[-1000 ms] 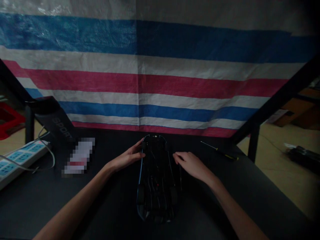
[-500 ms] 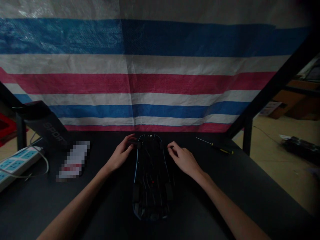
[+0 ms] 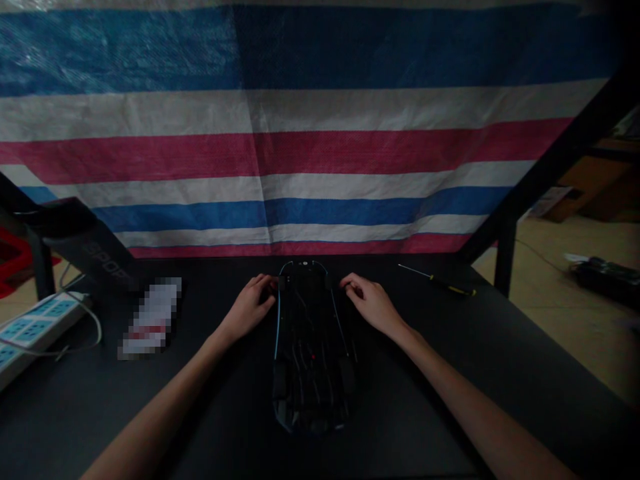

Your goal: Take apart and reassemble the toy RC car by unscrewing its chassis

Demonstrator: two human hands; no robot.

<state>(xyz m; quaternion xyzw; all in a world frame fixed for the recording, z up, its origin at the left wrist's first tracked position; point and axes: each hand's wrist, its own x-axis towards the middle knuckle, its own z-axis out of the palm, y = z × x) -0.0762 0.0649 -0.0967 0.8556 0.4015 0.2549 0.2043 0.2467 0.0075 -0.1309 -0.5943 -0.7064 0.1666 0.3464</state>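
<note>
A black toy car (image 3: pixel 313 327) with blue edging lies upside down on the dark table, its wheels and underside facing up. A small red spot shows on the underside. My left hand (image 3: pixel 253 305) is at the car's far left side by a wheel, fingers bent in and the thumb below them. A dark bit shows at its fingertips, too dim to name. On the opposite side, a small gap from the car, is my right hand (image 3: pixel 370 303) with curled fingers; what they hold, if anything, is hidden. A screwdriver (image 3: pixel 440 280) lies to the right of it.
At the left are a white power strip (image 3: pixel 50 327) with a cable, a pixelated flat item (image 3: pixel 153 317) and a dark SPORT-marked object (image 3: pixel 95 243). A striped plastic sheet (image 3: pixel 320 153) hangs behind the table. A dark frame post (image 3: pixel 505 260) stands at right.
The view has tilted down slightly, so the sheet sits higher in the picture. My left fingers have curled in from a more spread pose. My right hand stays beside the car.
</note>
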